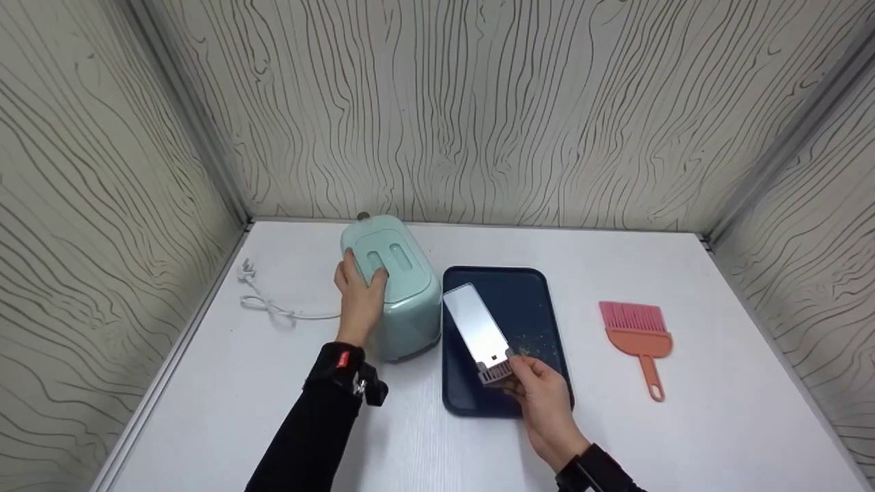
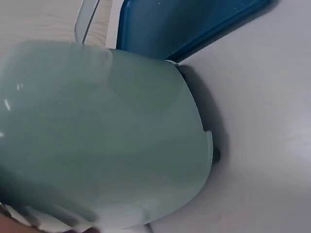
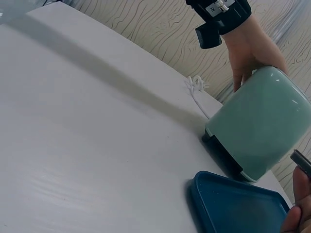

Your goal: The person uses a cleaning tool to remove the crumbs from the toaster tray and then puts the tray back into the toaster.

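Note:
A mint-green toaster (image 1: 410,321) stands left of the middle of the table, with a lid of the same colour bearing two long recesses over its top. My left hand (image 1: 360,301) rests on the toaster's upper left edge, its thumb lying on the lid. In the right hand (image 1: 543,400) is a shiny metal crumb tray (image 1: 477,324), pinched by its grey slotted end between thumb and fingers. The crumb tray is tilted above a dark blue tray (image 1: 454,403). Crumbs (image 1: 530,345) lie scattered on the blue tray beside the right hand.
A small brush (image 1: 637,338) with pink bristles and an orange handle lies to the right of the blue tray. The toaster's white cord and plug (image 1: 260,294) trail off leftward. Wood-grain panels (image 1: 465,109) enclose the white table (image 1: 718,383) at the back and sides.

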`<state>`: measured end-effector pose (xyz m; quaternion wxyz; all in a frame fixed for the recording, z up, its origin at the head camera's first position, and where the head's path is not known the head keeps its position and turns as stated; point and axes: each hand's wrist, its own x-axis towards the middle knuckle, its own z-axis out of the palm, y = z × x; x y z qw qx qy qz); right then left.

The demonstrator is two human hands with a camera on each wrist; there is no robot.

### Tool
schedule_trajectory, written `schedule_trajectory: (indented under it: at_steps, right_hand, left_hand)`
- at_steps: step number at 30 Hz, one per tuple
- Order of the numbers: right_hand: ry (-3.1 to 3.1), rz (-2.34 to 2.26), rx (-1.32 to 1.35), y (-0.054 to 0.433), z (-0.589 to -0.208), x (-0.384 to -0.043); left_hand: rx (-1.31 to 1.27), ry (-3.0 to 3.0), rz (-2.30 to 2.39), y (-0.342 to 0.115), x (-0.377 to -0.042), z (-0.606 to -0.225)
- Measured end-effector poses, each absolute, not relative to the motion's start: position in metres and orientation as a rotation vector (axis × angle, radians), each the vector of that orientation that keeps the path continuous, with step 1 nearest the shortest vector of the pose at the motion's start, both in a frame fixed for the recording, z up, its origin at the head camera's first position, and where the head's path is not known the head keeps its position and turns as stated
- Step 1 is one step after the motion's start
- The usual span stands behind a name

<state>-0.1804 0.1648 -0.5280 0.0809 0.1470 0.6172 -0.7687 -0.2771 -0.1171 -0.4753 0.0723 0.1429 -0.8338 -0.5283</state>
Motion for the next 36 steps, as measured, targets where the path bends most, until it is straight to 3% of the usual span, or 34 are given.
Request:
schedule_trajectory:
  at_steps: [14, 36]
  right_hand:
    - [1.830, -2.284, 0.456, 0.163, -0.527, -0.175]
    - [1.637, -2.210, 0.358, 0.141, -0.544, -0.138]
  left_hand:
    - [0.501, -2.596, -1.644, -0.117, -0.284, -0.468]
    - [0.441, -2.780, -1.504, -0.144, -0.293, -0.460]
